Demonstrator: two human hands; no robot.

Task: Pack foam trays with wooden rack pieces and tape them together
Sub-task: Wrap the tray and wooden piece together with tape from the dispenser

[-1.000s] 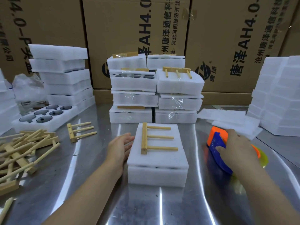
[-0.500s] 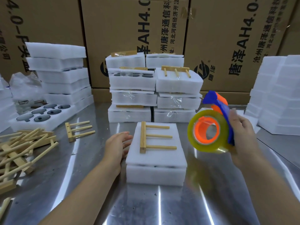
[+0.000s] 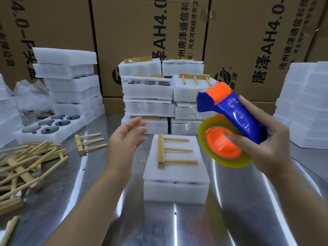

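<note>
Two stacked white foam trays (image 3: 175,190) lie in the middle of the metal table (image 3: 248,219). A wooden rack piece (image 3: 174,150) with three pegs rests on the top tray. My right hand (image 3: 268,141) grips a blue and orange tape dispenser (image 3: 230,125) with a yellowish tape roll, held in the air above the stack's right side. My left hand (image 3: 124,139) hovers with fingers spread, lifted off the table just left of the stack and holding nothing.
Taped foam packs (image 3: 159,103) are stacked behind. A pile of loose rack pieces (image 3: 26,162) and a single one (image 3: 88,143) lie at the left, near an open tray with dark lids (image 3: 48,126). Foam stacks (image 3: 305,107) stand right; cardboard boxes (image 3: 142,29) wall the back.
My right hand has lifted the tape dispenser from the table and turned it over the stack's right side. My left hand has left the stack's edge and risen, fingers spread.
</note>
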